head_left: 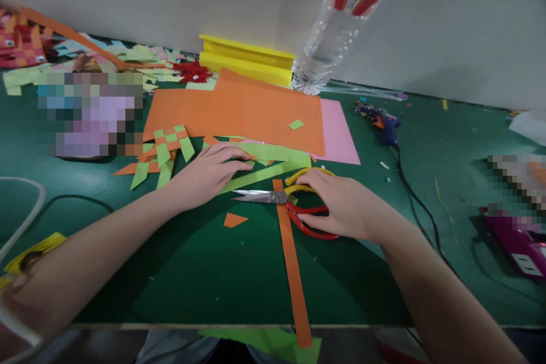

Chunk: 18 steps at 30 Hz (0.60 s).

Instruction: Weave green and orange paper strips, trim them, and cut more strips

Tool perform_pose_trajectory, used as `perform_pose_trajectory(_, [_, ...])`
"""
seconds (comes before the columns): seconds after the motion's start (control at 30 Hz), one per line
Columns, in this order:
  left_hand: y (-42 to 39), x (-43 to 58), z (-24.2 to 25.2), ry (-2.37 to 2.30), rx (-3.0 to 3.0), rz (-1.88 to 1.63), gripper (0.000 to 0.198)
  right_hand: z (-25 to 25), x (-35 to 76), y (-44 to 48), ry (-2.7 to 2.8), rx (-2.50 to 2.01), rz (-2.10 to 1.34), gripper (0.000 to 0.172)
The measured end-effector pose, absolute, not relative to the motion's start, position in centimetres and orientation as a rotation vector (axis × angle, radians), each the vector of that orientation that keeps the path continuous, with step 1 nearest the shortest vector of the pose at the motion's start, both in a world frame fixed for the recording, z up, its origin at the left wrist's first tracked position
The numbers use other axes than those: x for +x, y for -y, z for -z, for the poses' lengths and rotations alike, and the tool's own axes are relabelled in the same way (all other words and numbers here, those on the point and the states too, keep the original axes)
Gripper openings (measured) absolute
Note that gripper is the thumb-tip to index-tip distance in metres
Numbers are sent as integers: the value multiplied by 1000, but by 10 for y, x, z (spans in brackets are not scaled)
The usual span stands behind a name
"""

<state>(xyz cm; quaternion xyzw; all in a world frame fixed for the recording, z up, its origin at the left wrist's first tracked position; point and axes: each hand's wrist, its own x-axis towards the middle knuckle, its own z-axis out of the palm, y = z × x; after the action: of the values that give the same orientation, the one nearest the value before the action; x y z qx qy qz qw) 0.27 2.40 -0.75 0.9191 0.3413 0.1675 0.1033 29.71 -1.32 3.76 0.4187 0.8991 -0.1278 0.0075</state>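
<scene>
My right hand grips a pair of scissors with one yellow and one red handle loop. The blades point left and are slightly parted. Beneath the scissors runs a long orange paper strip, which reaches past the table's front edge. My left hand rests over green paper strips, fingers slightly curved and apart. A small orange scrap lies below the blades. Left of my left hand is a woven green and orange paper piece.
Orange sheets overlap a pink sheet. Behind stand a folded yellow paper and a clear plastic bottle. A blue glue gun trails its cord at right, near a magenta power strip. Paper scraps pile up back left.
</scene>
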Motion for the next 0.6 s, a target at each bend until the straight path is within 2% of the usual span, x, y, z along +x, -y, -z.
perform_pose_trajectory(0.6, [-25, 1, 10, -1002, 2683, -517, 36, -40, 298, 13, -2852, 1323, 354, 41])
